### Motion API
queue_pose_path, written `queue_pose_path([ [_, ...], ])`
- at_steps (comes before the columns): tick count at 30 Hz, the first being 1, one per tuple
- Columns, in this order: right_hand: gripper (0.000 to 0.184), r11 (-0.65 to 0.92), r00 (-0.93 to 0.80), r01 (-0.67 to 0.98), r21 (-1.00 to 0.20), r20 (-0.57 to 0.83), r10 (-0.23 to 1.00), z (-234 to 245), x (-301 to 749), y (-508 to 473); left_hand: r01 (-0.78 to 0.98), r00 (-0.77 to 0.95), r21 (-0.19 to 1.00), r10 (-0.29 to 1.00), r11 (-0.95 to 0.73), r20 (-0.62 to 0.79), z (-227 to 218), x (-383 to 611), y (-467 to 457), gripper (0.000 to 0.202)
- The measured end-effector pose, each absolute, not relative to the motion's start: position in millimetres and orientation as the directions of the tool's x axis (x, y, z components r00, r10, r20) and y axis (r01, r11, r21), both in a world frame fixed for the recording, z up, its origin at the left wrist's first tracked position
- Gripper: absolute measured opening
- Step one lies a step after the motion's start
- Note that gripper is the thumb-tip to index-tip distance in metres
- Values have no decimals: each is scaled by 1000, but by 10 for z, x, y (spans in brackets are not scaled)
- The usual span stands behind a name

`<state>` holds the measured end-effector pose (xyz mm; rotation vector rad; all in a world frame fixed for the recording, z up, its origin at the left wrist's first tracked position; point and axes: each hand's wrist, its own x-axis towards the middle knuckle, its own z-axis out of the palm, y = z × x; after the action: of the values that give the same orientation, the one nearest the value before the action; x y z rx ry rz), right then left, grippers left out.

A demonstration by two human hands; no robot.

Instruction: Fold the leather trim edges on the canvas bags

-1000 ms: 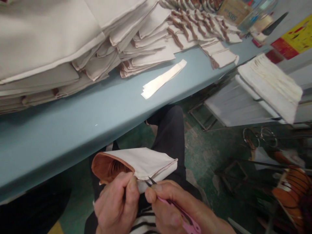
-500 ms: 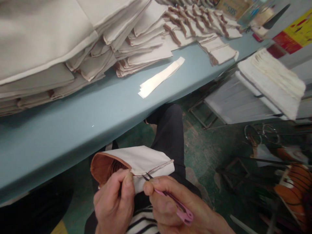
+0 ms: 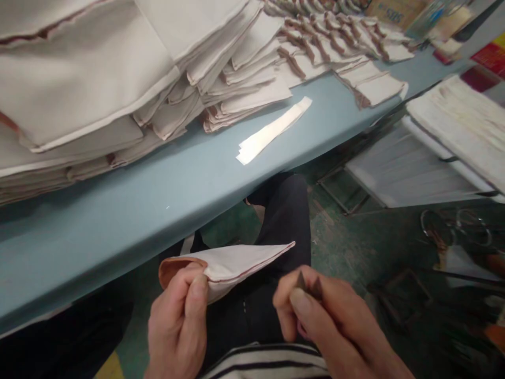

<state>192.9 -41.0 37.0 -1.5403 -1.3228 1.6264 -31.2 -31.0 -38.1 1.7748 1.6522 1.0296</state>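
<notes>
A white cloth pouch with a brown lining [image 3: 240,263] is pinched at its mouth edge by my left hand [image 3: 179,316], thumb over the seam. Its brown-edged seam runs out to a pointed corner on the right, above my dark trousers. Apart from the pouch, to the right, my right hand [image 3: 323,316] is closed around small thread snips [image 3: 302,281]. Their two dark blade tips show between the fingers, a little apart; the pink handle is mostly hidden in the palm.
Stacks of cream sewn pieces [image 3: 94,79] cover the back of the blue-green table [image 3: 130,226]. A bundle of white strips [image 3: 272,131] lies near its front edge. On the right stands a rack with folded white cloth [image 3: 457,121]; scissors [image 3: 434,231] hang below it.
My right hand with the snips has moved away from the seam, to the right. The pouch has turned so its seam and corner face up. The view has shifted slightly.
</notes>
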Motion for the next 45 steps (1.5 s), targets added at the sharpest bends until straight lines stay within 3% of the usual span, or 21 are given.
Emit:
queue_pose_path([
  [3,22,-30,-318,384,-923,-163,934,277,1841,-64,555,19,819,987,-144,160,-329,-373,-231,29],
  [8,11,228,-485,381,-896,16,874,55,1716,360,532,21,842,995,-90,93,-230,-380,-162,31],
  [11,16,174,-556,347,-921,-54,829,10,1672,494,500,23,861,995,-98,99,-179,-343,-110,33],
  [16,17,-162,-597,322,-933,-333,730,0,1668,550,479,56,873,996,-89,71,-153,-306,-50,33],
  [24,15,-276,-624,290,-916,-400,671,-7,1673,556,416,97,909,995,-24,-18,-139,-320,-33,36],
  [34,7,-39,-607,430,-902,-321,727,130,1657,559,430,99,903,995,-19,-26,-118,-353,-10,37],
  [40,12,289,-615,606,-741,-207,760,233,1632,534,428,121,901,993,-65,14,-79,-315,46,36],
  [45,21,323,-620,645,-692,-228,750,284,1608,547,426,136,899,989,-105,51,-102,-298,56,33],
])
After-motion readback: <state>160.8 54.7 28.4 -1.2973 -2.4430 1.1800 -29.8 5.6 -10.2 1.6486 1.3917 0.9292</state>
